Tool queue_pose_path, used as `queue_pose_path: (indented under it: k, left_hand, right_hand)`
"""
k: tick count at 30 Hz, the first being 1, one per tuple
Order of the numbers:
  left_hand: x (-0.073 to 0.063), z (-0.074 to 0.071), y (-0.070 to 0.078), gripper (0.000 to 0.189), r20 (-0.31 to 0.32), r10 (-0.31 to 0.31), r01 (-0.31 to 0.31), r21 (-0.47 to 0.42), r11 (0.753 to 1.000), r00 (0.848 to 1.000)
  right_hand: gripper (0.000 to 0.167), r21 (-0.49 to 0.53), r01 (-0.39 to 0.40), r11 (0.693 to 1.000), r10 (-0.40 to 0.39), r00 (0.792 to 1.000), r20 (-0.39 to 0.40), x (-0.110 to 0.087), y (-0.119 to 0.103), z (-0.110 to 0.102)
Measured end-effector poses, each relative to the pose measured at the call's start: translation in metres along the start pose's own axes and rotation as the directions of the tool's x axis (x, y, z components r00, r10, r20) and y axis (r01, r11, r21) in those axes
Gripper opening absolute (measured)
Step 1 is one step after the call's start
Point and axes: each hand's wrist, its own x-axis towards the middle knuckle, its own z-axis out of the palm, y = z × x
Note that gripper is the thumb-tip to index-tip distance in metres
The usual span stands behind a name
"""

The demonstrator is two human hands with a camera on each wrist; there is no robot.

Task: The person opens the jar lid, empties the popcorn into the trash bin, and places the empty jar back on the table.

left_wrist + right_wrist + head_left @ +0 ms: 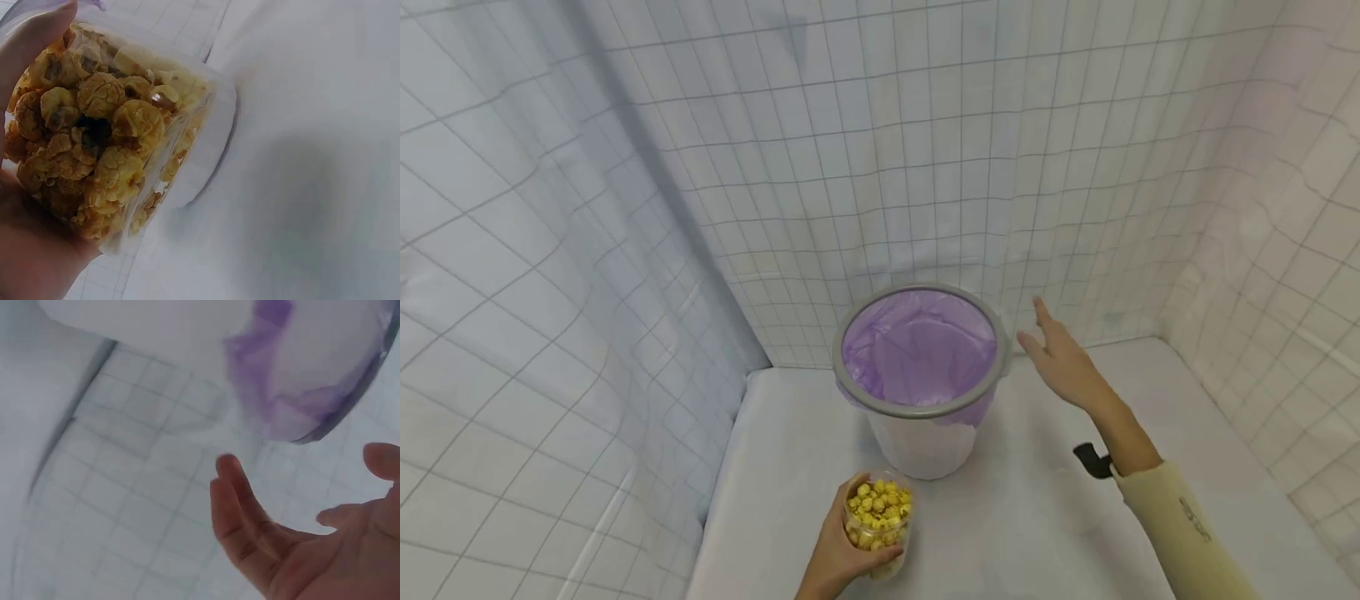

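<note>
My left hand [842, 542] grips a clear plastic jar of yellow popcorn [880, 510], fingers and thumb round its sides, in front of a trash can. In the left wrist view the popcorn [94, 137] shows through the jar wall, with the thumb across the upper left. The white trash can [925, 446] has a grey rim ring and a purple bag [936, 358] lining it. To the right of the can, my right hand [1063, 362] is raised with fingers extended, holding nothing. The right wrist view shows that hand [325, 550] apart from the bag edge.
The can stands on a white-covered table [797, 433], close to the back. Grid-patterned white curtains [925, 167] hang behind it and on both sides. A black strap [1093, 460] sits at the right wrist by a pale yellow sleeve [1180, 525].
</note>
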Motion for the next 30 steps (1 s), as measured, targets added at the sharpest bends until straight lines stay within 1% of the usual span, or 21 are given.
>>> queue_pose_path:
  k: [2, 4, 6, 8, 10, 12, 14, 16, 18, 20, 21, 22, 24, 25, 27, 28, 29, 30]
  left_hand:
    - [0.001, -0.004, 0.003, 0.104, -0.026, 0.011, -0.011, -0.002, 1.0, 1.0]
    - [0.003, -0.008, 0.006, 0.105, -0.058, 0.018, -0.018, -0.004, 1.0, 0.998]
    - [0.004, -0.015, 0.008, 0.107, -0.095, 0.018, -0.018, 0.008, 1.0, 0.995]
    - [0.005, -0.024, 0.012, 0.108, -0.136, 0.015, -0.013, 0.011, 1.0, 0.991]
    - [0.007, -0.035, 0.019, 0.107, -0.18, 0.028, -0.025, 0.02, 0.999, 0.983]
    - [0.012, -0.05, 0.03, 0.103, -0.229, 0.052, -0.044, 0.042, 0.998, 0.972]
    - [0.021, -0.07, 0.046, 0.1, -0.275, 0.099, -0.084, 0.066, 0.994, 0.956]
    - [0.032, -0.092, 0.066, 0.099, -0.309, 0.157, -0.134, 0.094, 0.987, 0.938]
    - [0.045, -0.113, 0.09, 0.1, -0.325, 0.225, -0.184, 0.153, 0.971, 0.918]
    - [0.06, -0.132, 0.115, 0.102, -0.325, 0.305, -0.236, 0.233, 0.943, 0.895]
    - [0.067, -0.139, 0.126, 0.102, -0.315, 0.347, -0.262, 0.282, 0.923, 0.883]
    - [0.075, -0.145, 0.138, 0.102, -0.303, 0.39, -0.285, 0.338, 0.897, 0.87]
    - [0.089, -0.152, 0.159, 0.104, -0.275, 0.471, -0.321, 0.45, 0.833, 0.838]
    - [0.095, -0.154, 0.168, 0.105, -0.255, 0.504, -0.335, 0.498, 0.8, 0.825]
    - [0.107, -0.156, 0.183, 0.106, -0.202, 0.551, -0.356, 0.578, 0.734, 0.81]
    - [0.113, -0.154, 0.19, 0.107, -0.171, 0.567, -0.361, 0.617, 0.699, 0.806]
    - [0.119, -0.153, 0.196, 0.108, -0.141, 0.576, -0.363, 0.651, 0.667, 0.805]
    - [0.124, -0.151, 0.201, 0.108, -0.112, 0.577, -0.362, 0.679, 0.639, 0.809]
  right_hand:
    - [0.074, -0.087, 0.043, 0.995, -0.041, 0.999, 0.032, 0.018, -0.026, -0.001]
    - [0.073, -0.178, 0.06, 0.982, -0.05, 0.997, 0.061, 0.03, -0.045, 0.007]
    - [0.072, -0.228, 0.058, 0.972, -0.044, 0.997, 0.065, 0.038, -0.055, 0.017]
    - [0.074, -0.242, 0.041, 0.969, -0.027, 0.998, 0.061, 0.042, -0.059, 0.024]
    - [0.076, -0.237, 0.022, 0.971, -0.013, 0.999, 0.04, 0.044, -0.059, 0.028]
    - [0.078, -0.224, 0.016, 0.974, -0.009, 0.999, 0.031, 0.045, -0.059, 0.029]
    - [0.078, -0.215, 0.018, 0.976, -0.011, 0.999, 0.034, 0.045, -0.059, 0.029]
    - [0.078, -0.208, 0.018, 0.978, -0.009, 0.999, 0.042, 0.045, -0.059, 0.028]
    - [0.078, -0.203, 0.012, 0.979, -0.002, 0.999, 0.048, 0.044, -0.059, 0.029]
    - [0.078, -0.202, 0.003, 0.979, 0.006, 0.999, 0.047, 0.044, -0.058, 0.029]
    - [0.078, -0.201, 0.0, 0.98, 0.009, 0.999, 0.044, 0.044, -0.058, 0.03]
    - [0.078, -0.206, 0.002, 0.978, 0.006, 0.999, 0.041, 0.044, -0.057, 0.03]
    - [0.077, -0.213, 0.006, 0.977, 0.003, 0.999, 0.039, 0.043, -0.057, 0.031]
    - [0.076, -0.218, 0.009, 0.976, -0.001, 0.999, 0.036, 0.043, -0.057, 0.031]
    - [0.076, -0.227, 0.015, 0.974, -0.008, 0.999, 0.034, 0.043, -0.059, 0.032]
    - [0.076, -0.232, 0.015, 0.973, -0.008, 0.999, 0.032, 0.043, -0.059, 0.032]
    - [0.076, -0.233, 0.013, 0.972, -0.006, 1.0, 0.03, 0.043, -0.059, 0.032]
    - [0.076, -0.231, 0.013, 0.973, -0.007, 1.0, 0.026, 0.043, -0.06, 0.032]
